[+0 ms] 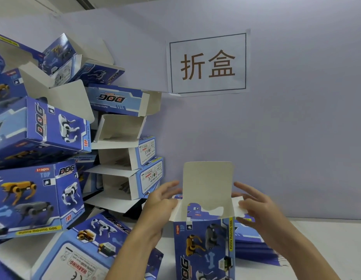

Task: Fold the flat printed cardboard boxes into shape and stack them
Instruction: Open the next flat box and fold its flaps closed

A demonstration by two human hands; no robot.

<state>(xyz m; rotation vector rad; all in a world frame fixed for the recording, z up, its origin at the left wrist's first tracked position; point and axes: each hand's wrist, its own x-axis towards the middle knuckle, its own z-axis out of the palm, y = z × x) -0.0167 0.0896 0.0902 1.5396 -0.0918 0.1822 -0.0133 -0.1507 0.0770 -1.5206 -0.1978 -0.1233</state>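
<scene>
A: What is seen on the left?

B: A leaning pile of folded blue printed cardboard boxes [54,126] is stacked against the pale lilac wall [296,118]. Robot dogs and the word "DOG" are printed on them. Several are turned so that their open ends and plain white flaps are shown. Below the pile, one blue box with a white warning panel [80,257] is lain tilted on the white desk [337,249].

A: And in the middle?

B: An upright blue cardboard box with yellow and grey robot dogs printed on its front [204,249] is held above the desk, low and centre. Its top is open, and the tall white lid flap [208,180] is stood straight up. The left hand [161,205] is placed at the box's left side, its thumb pressed on the small white left side flap [175,209], the fingers spread and only lightly bent. Whether the fingers are touching the box behind cannot be told.

A: Further right?

B: The small white right side flap [239,205] is pinched by the right hand [260,215] between thumb and curled fingers. Behind that hand, a low stack of flat, unfolded blue cardboard boxes [254,251] is lain on the desk. Higher up, a white paper sign with two brown Chinese characters in a dark frame [208,63] is fixed to the wall.
</scene>
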